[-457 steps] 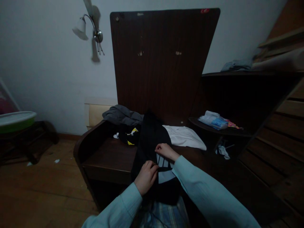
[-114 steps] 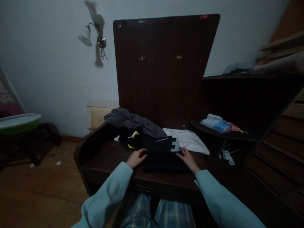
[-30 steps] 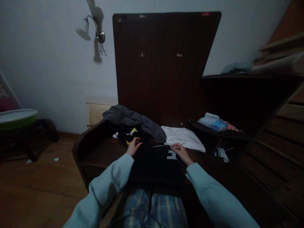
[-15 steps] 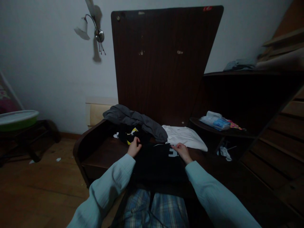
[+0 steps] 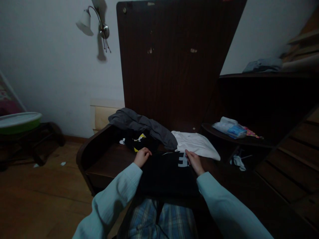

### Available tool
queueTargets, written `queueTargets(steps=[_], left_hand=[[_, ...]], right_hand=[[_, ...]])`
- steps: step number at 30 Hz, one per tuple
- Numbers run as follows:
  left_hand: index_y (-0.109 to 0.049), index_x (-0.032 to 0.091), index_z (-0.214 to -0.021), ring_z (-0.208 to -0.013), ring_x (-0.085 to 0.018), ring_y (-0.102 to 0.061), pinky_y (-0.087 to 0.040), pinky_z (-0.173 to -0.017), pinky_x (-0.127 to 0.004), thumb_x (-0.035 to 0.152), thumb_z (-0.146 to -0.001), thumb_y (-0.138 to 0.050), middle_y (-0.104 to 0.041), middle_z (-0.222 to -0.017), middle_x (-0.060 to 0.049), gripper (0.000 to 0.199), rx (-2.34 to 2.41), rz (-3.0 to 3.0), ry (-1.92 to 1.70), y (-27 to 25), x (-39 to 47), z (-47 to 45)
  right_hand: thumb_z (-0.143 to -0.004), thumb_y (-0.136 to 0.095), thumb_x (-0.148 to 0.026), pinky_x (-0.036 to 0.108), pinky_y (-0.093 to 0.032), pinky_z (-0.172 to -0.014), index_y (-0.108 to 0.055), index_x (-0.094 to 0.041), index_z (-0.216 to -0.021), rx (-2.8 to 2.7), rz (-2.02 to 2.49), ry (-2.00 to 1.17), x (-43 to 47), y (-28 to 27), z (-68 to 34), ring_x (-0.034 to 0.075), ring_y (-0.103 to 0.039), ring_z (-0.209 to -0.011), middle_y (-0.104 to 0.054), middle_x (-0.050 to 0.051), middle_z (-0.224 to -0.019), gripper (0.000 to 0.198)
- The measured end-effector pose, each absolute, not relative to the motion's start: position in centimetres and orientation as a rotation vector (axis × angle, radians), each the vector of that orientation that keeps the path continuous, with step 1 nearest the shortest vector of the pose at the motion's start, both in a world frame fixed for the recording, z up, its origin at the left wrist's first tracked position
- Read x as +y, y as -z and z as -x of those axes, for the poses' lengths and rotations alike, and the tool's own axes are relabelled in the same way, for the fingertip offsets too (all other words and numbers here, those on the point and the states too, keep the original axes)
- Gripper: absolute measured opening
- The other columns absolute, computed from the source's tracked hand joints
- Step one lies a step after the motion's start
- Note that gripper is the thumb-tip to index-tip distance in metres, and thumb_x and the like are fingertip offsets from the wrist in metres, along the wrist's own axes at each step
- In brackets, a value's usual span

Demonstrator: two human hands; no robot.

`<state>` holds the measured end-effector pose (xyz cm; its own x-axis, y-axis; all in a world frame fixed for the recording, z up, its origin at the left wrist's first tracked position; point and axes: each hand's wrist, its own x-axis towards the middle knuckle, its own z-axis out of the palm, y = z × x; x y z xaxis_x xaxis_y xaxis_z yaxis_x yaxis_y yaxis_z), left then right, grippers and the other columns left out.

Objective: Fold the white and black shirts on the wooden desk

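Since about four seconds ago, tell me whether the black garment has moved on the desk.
Yes. The black garment now drapes over the desk's front edge toward the lap, farther from the white shirt.

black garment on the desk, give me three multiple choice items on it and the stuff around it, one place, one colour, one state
1. Where does the white garment lie?
A. right of the grey garment
B. on the floor
C. on the lap

2. What colour are the sleeves?
A. red
B. pale blue
C. black

3. How is the black garment held?
A. hanging from the wall lamp
B. one hand only
C. left hand and right hand at its far corners

Answers: 1 A, it lies beside the grey one on the desk. 2 B, both forearms show pale blue. 3 C, a hand sits at each corner.
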<state>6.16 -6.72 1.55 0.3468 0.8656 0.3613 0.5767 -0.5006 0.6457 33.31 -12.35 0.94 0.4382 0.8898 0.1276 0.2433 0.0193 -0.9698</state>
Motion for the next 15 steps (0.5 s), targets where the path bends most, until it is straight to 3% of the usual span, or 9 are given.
queueTargets(steps=[6,15], left_hand=[[-0.061,0.017,-0.073,-0.086,-0.016,-0.053,-0.041,-0.083,-0.029,0.008,-0.066,-0.043,-0.052,-0.086,-0.003,0.021,1.270,-2.197,-0.924,-1.24,-6.77,-6.13],[-0.060,0.017,-0.078,-0.089,-0.017,-0.052,-0.039,-0.086,-0.032,0.012,-0.066,-0.045,-0.048,-0.089,-0.003,0.020,1.245,-2.149,-0.878,-1.08,-6.58,-6.15]], right_hand=[[-0.056,-0.054,-0.062,0.023,-0.026,-0.035,-0.050,-0.018,-0.049,-1.095,1.471,-0.626,-12.33,-0.54,-33.32,0.009,-0.035,-0.033,-0.038,-0.006,-0.035,0.045],[-0.050,-0.063,-0.055,0.027,-0.039,-0.046,-0.051,-0.018,-0.049,-1.091,1.404,-0.671,-12.40,-0.32,-33.16,0.015,-0.049,-0.046,-0.053,0.000,-0.046,0.039]])
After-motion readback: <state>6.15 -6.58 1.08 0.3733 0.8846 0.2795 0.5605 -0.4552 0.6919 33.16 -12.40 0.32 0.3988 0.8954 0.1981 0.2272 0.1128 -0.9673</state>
